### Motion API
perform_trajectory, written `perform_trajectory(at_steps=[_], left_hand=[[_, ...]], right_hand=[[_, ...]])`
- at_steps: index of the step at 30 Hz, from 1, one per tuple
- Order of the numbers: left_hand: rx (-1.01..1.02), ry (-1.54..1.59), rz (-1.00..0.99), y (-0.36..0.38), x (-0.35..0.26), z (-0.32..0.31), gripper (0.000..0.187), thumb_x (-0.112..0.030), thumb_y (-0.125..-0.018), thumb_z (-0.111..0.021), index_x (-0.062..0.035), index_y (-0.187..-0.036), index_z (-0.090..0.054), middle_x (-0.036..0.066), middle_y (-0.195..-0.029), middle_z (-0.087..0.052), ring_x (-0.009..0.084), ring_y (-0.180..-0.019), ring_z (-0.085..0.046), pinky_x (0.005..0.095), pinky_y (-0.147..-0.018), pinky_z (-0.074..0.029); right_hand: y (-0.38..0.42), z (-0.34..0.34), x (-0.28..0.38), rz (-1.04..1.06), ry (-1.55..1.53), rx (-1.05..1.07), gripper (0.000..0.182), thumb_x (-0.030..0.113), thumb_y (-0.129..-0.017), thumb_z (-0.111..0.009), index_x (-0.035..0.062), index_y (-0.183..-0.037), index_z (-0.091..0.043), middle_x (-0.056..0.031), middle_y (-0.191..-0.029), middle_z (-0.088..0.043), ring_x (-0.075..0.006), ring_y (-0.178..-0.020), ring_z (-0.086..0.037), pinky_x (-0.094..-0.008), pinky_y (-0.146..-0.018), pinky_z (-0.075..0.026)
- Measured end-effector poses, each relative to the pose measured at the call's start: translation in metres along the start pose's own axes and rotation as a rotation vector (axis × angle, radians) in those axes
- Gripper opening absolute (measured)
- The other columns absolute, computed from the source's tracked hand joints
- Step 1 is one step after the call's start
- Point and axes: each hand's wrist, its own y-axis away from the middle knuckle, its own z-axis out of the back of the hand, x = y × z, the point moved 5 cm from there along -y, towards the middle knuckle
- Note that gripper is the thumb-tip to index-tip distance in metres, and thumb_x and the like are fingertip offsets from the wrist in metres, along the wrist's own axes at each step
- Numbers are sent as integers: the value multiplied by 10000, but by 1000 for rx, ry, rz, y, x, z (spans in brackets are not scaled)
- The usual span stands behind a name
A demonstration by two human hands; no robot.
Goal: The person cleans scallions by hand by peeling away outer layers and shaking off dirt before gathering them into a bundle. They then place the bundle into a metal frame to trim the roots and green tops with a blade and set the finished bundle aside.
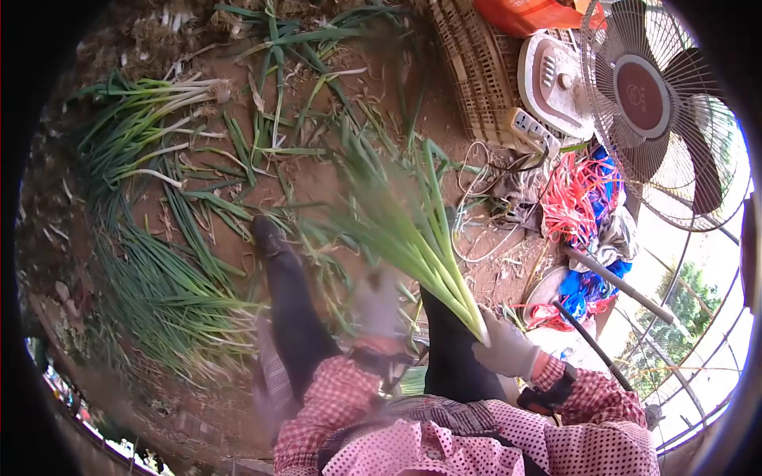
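Gloved hands working a bunch of green onions over bare earth.

The right hand (pixel 508 349), gloved in white at lower centre-right of the frame, is clenched around the white base of a bunch of green onions (pixel 413 230) whose leaves fan up toward the centre. The left hand (pixel 377 305) is a blur just left of the stalks; whether it grips them or hangs loose I cannot tell. Doing this well likely means keeping the grip firm near the white ends and stripping along the stalk, not across it, so leaves do not snap. More onions lie in a heap (pixel 159 293) at left and a bundle (pixel 151 103) at upper left. A standing fan (pixel 659 103) and power strip (pixel 532 131) sit at upper right.
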Motion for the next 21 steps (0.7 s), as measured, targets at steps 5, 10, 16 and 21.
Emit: perform_trajectory(at_steps=[5,10,16,21], left_hand=[[-38,-288,-377,-60,-68,12,234,-30,-846,-646,-13,-1077,-617,60,-841,-628,143,-742,-592,300,-671,-486],[208,-378,-292,-82,-48,-7,230,-147,-819,-649,-29,-1015,-670,185,-905,-679,351,-828,-647,392,-813,-503],[-283,804,-252,-121,-152,131,411,-376,-944,-571,-70,-1205,-488,77,-1052,-571,161,-894,-573,246,-784,-491],[27,702,397,-32,-84,101,727,-524,-936,-551,-58,-1451,-338,174,-1452,-414,293,-1325,-443,382,-1096,-386]], right_hand=[[45,1,-11,7,219,12,362,255,-833,-614,14,-1058,-466,-199,-731,-642,-393,-687,-657,-489,-622,-499],[80,3,-40,11,309,-55,332,262,-840,-601,42,-1057,-479,-192,-720,-649,-387,-668,-658,-495,-623,-503],[86,12,-75,-51,185,-40,235,265,-885,-558,58,-975,-492,-212,-666,-620,-434,-637,-628,-533,-610,-485],[59,27,-16,50,-65,20,472,337,-833,-639,1,-1134,-502,-269,-864,-656,-421,-844,-660,-483,-752,-504]])
